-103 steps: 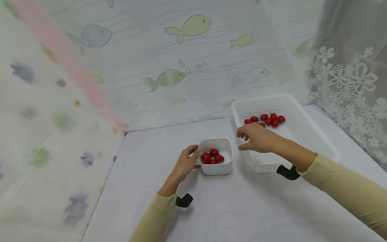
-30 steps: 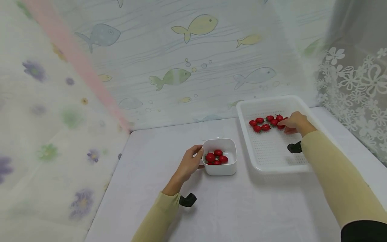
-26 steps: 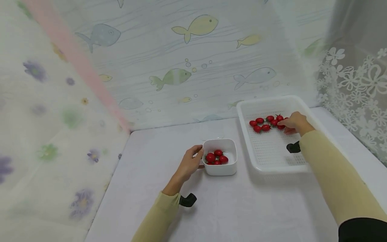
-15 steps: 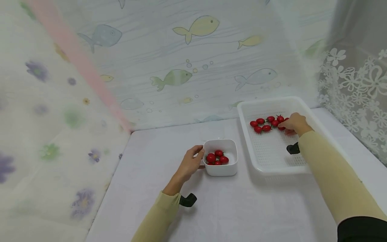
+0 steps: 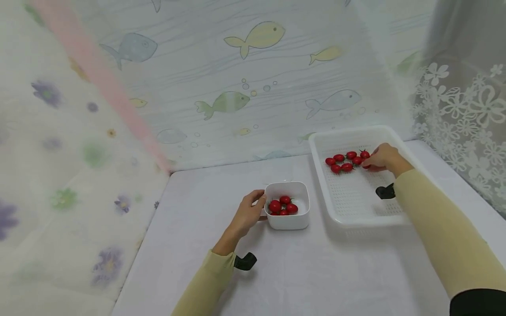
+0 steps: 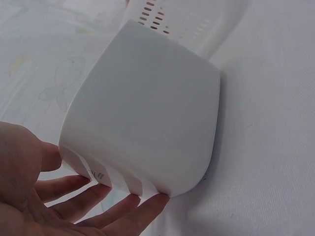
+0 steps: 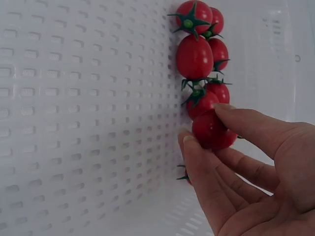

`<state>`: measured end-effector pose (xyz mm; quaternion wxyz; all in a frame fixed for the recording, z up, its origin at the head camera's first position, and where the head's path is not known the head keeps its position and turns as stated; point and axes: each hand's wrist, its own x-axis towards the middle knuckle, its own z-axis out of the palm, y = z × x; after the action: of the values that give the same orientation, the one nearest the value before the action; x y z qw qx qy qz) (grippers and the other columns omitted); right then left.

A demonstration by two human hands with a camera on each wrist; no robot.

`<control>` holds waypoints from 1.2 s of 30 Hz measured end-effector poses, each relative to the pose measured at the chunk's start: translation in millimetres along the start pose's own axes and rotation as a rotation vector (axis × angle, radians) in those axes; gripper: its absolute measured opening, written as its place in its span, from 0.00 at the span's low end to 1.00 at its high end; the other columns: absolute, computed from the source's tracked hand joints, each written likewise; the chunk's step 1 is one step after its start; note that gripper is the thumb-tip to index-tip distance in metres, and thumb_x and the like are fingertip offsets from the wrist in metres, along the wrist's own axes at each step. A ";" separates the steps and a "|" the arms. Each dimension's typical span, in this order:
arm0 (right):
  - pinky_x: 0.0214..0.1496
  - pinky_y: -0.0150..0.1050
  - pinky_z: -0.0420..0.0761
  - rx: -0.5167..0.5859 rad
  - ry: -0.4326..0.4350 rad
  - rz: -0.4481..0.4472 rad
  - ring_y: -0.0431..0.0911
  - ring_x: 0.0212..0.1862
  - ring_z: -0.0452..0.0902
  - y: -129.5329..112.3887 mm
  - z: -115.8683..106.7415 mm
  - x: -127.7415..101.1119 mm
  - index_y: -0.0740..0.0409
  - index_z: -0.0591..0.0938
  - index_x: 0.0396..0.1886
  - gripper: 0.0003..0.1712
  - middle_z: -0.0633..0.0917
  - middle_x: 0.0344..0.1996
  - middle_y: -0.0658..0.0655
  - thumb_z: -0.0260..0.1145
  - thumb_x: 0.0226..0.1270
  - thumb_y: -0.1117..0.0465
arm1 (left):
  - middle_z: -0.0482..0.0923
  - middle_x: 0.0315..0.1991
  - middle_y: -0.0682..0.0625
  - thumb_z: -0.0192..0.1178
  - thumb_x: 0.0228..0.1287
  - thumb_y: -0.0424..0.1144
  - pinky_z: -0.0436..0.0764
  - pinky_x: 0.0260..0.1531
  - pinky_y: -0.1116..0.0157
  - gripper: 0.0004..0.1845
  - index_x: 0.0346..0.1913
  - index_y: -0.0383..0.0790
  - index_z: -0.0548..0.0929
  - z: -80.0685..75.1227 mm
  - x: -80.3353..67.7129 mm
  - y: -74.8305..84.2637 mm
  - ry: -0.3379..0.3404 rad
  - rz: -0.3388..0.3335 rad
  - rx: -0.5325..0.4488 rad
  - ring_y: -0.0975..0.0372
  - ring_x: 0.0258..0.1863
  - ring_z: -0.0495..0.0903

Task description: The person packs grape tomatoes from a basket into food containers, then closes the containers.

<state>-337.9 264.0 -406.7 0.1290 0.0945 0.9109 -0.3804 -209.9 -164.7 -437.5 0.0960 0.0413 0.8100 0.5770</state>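
Note:
In the head view my right hand (image 5: 383, 157) reaches into the white perforated basket (image 5: 336, 219). In the right wrist view its thumb and fingers pinch a cherry tomato (image 7: 210, 129). Beside it lie several more cherry tomatoes (image 7: 195, 56), red with green stems, in a cluster. My left hand (image 5: 247, 213) stands at the left side of a small white square container (image 5: 290, 223). The left wrist view has its fingertips (image 6: 156, 202) resting against the container's outer wall, fingers spread and fairly straight. Several cherry tomatoes (image 5: 284, 205) lie inside the container.
Both containers stand on a table with a white cloth (image 5: 300, 272), the basket to the right of the small container. A fish-print curtain (image 5: 237, 66) hangs behind the table. A flower-print curtain (image 5: 59, 175) is on the left, and a lace curtain (image 5: 466, 101) on the right.
My right hand has gone from above the basket's left rim to the right end of the tomatoes and now grips one. Since half a second ago it has shifted only slightly. My left hand stays at the container.

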 end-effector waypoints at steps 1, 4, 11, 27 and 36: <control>0.55 0.54 0.85 -0.010 -0.003 -0.015 0.47 0.30 0.88 -0.9 -1.1 -1.1 0.80 0.70 0.52 0.29 0.83 0.34 0.66 0.72 0.66 0.61 | 0.66 0.74 0.39 0.49 0.83 0.42 0.89 0.46 0.55 0.22 0.72 0.37 0.71 0.0 0.1 -0.3 0.002 0.000 0.000 0.42 0.66 0.74; 0.59 0.57 0.82 -0.028 -0.022 -0.059 0.47 0.31 0.89 -3.3 -4.3 -3.7 0.82 0.70 0.56 0.33 0.86 0.31 0.63 0.73 0.66 0.59 | 0.66 0.74 0.39 0.49 0.83 0.43 0.89 0.46 0.55 0.22 0.72 0.37 0.72 -0.1 0.7 -1.4 0.007 0.000 -0.003 0.42 0.67 0.74; 0.48 0.45 0.87 -0.026 -0.069 -0.122 0.45 0.32 0.88 -9.7 -8.4 -10.0 0.84 0.68 0.61 0.37 0.85 0.38 0.66 0.72 0.68 0.59 | 0.66 0.74 0.39 0.49 0.83 0.43 0.89 0.47 0.53 0.22 0.71 0.38 0.72 -0.3 0.2 -2.6 0.001 -0.001 -0.014 0.41 0.67 0.73; 0.37 0.35 0.88 -0.047 -0.135 -0.248 0.43 0.32 0.87 -34.4 -4.4 -31.6 0.78 0.77 0.53 0.25 0.87 0.37 0.62 0.72 0.68 0.61 | 0.66 0.74 0.38 0.49 0.82 0.43 0.89 0.46 0.54 0.23 0.72 0.37 0.71 -0.5 -1.2 -0.5 -0.006 0.008 -0.012 0.42 0.66 0.75; 0.40 0.37 0.89 -0.069 -0.170 -0.314 0.45 0.36 0.87 -46.7 -4.7 -50.7 0.74 0.80 0.51 0.22 0.86 0.41 0.64 0.73 0.67 0.61 | 0.65 0.74 0.39 0.49 0.83 0.43 0.89 0.46 0.55 0.23 0.73 0.37 0.70 0.7 -0.3 0.6 -0.003 -0.004 -0.007 0.42 0.67 0.74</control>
<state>-303.1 231.2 -356.7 0.1478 -0.0858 0.9128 -0.3708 -209.5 -163.9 -437.2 0.0986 0.0404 0.8079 0.5796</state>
